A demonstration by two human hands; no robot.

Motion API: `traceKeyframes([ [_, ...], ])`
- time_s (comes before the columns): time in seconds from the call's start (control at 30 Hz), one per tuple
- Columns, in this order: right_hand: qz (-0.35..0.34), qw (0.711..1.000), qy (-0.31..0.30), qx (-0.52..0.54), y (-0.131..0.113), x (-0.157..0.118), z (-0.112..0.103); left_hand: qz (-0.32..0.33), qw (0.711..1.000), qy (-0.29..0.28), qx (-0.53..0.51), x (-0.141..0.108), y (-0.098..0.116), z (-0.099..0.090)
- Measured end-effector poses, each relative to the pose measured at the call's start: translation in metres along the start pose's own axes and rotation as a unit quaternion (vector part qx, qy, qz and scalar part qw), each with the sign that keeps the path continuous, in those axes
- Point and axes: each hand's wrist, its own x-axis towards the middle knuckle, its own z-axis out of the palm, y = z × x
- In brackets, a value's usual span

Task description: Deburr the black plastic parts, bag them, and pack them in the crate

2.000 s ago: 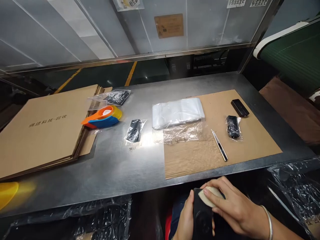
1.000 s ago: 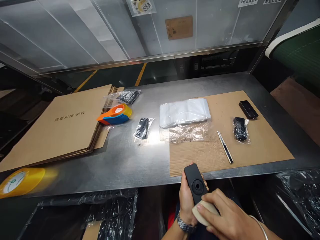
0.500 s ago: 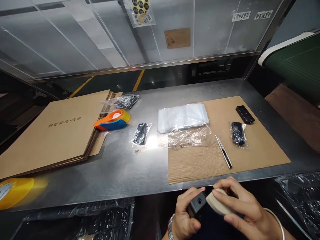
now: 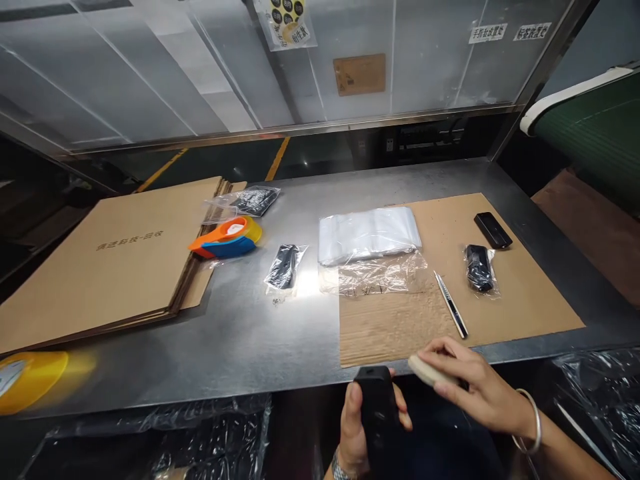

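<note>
My left hand [image 4: 353, 427] is closed around a black rectangular plastic case [image 4: 379, 413], held upright below the table's front edge with its long face showing. To its right, my right hand [image 4: 473, 383] grips a beige, rounded pad [image 4: 433, 372] between thumb and fingers. A gap separates the pad from the case. On the cardboard sheet [image 4: 530, 293] beyond my hands lie a utility knife [image 4: 451, 305], a black part in a clear bag [image 4: 479, 268] and an open black shell [image 4: 493, 231].
A stack of clear bags [image 4: 370, 235] lies at mid-table. Left of it are a bagged black part [image 4: 283, 267], an orange-blue tape dispenser [image 4: 227, 238] and flattened cartons [image 4: 110, 267]. A yellow tape roll [image 4: 40, 380] sits at the near left. Black plastic sheeting [image 4: 215, 433] hangs below the table.
My left hand has turned the black case from its end face to its long face and moved slightly left. My right hand has drawn the beige pad away from it.
</note>
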Motion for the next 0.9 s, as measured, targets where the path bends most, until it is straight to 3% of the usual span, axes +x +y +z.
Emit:
traceKeyframes([
  [0.07, 0.038, 0.997, 0.059, -0.018, 0.012, 0.003, 0.007, -0.086, 0.990, 0.062, -0.092, 0.006, 0.004, 0.000],
  [0.13, 0.054, 0.993, 0.094, -0.040, 0.019, 0.009, 0.013, -0.131, 0.978, 0.089, -0.138, 0.012, 0.008, 0.002],
  [0.3, 0.061, 0.983, 0.119, -0.123, 0.033, 0.030, 0.027, -0.107, 0.960, 0.045, -0.254, 0.022, 0.011, 0.009],
  [0.43, 0.072, 0.965, 0.117, -0.224, 0.054, 0.041, 0.040, -0.112, 0.942, 0.050, -0.313, 0.024, 0.012, 0.010],
  [0.6, 0.077, 0.944, 0.107, -0.302, 0.072, 0.045, 0.054, -0.117, 0.935, 0.064, -0.328, 0.028, 0.015, 0.002],
  [0.7, 0.078, 0.940, 0.108, -0.314, 0.077, 0.046, 0.057, -0.122, 0.940, 0.103, -0.302, 0.031, 0.018, 0.000],
  [0.83, 0.089, 0.925, 0.177, -0.325, 0.069, 0.047, 0.054, -0.115, 0.943, 0.180, -0.253, 0.033, 0.024, 0.005],
  [0.9, 0.086, 0.934, 0.218, -0.269, 0.056, 0.045, 0.051, -0.093, 0.942, 0.207, -0.246, 0.034, 0.027, 0.007],
])
